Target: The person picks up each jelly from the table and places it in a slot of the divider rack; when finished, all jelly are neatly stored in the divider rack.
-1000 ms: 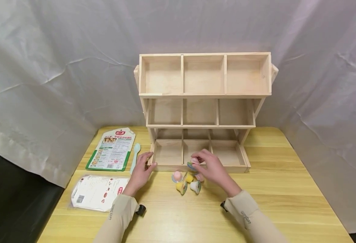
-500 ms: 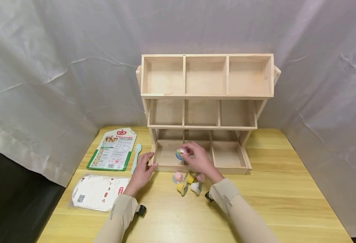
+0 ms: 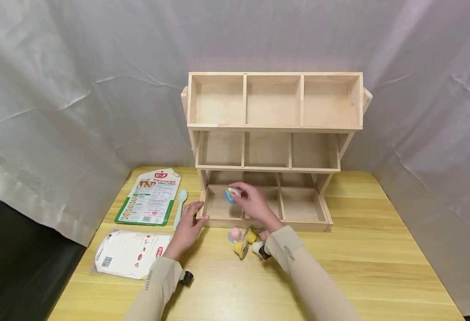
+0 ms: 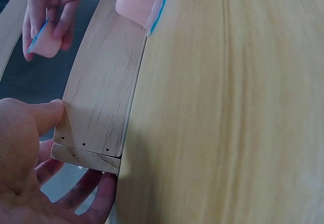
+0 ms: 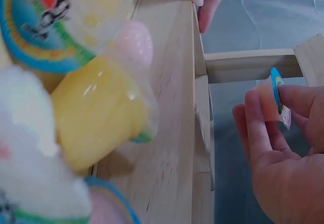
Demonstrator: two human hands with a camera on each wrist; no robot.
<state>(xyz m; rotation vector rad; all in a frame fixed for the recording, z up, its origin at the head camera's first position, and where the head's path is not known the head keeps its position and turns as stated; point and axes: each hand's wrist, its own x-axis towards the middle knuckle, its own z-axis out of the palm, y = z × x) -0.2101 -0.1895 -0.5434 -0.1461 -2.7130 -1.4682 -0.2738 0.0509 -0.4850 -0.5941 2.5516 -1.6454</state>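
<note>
My right hand (image 3: 255, 207) pinches a pink jelly cup (image 5: 270, 98) with a blue-rimmed lid between thumb and fingers. It holds the cup over the bottom-left compartment of a three-tier wooden rack (image 3: 275, 126). At the rack's front left corner, my left hand (image 4: 25, 158) grips the end of the low front board (image 4: 98, 82), thumb on the inner side and fingers round the outside. In front of the rack several jelly cups lie close together: a pink one (image 3: 235, 233), yellow ones (image 3: 239, 248), and a white one (image 3: 256, 247) partly hidden by the right wrist's camera.
Left of the rack lie a green-and-white seasoning packet (image 3: 148, 198), a pale green spoon (image 3: 180, 207) and a white packet (image 3: 132, 254) in clear wrap. Grey cloth (image 3: 98, 111) hangs behind and at the sides of the wooden table (image 3: 379, 258).
The right hand has carried the pink jelly cup leftward, from the bottom-middle compartment's front edge to over the bottom-left compartment. My left hand has stayed at the corner.
</note>
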